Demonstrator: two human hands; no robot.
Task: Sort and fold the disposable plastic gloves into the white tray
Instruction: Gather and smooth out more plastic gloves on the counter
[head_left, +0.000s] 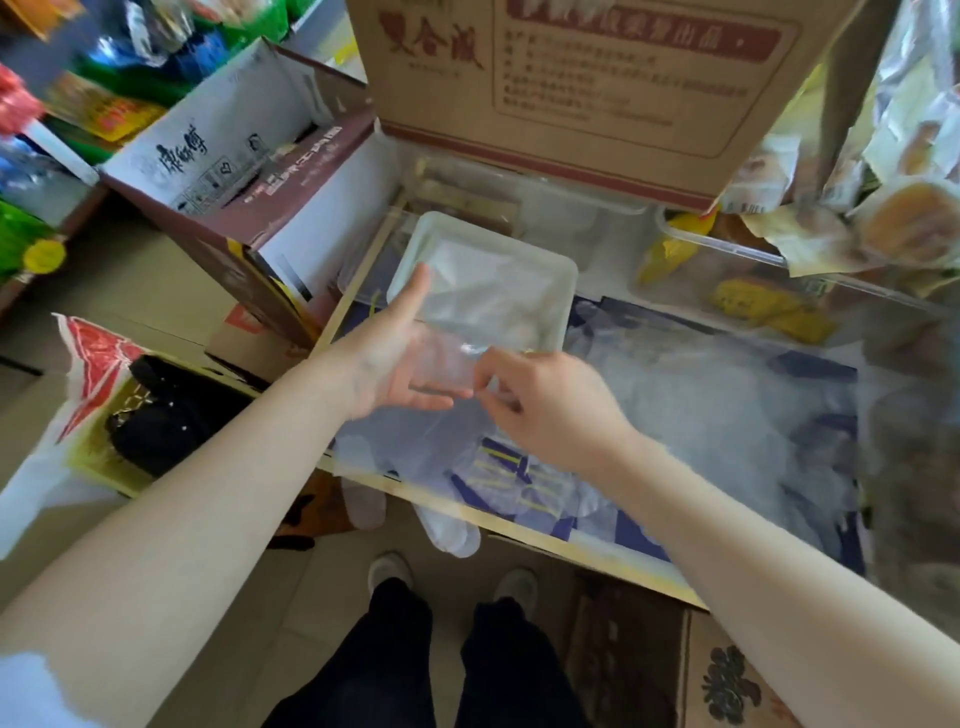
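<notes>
A folded clear plastic glove (444, 358) lies across the palm of my left hand (395, 364), whose fingers are straight and thumb points up toward the tray. My right hand (540, 400) pinches the glove's right edge between thumb and fingertips. Just beyond both hands sits the white tray (563, 291) with folded gloves inside it. A heap of loose clear gloves (701, 415) covers the blue table surface to the right and below my hands, some hanging over the front edge.
A large brown cardboard box (571, 93) stands behind the tray, an open maroon box (234, 171) to the left. Clear containers with yellow packets (753, 296) sit at the right. A black bag (171, 415) lies on the floor left.
</notes>
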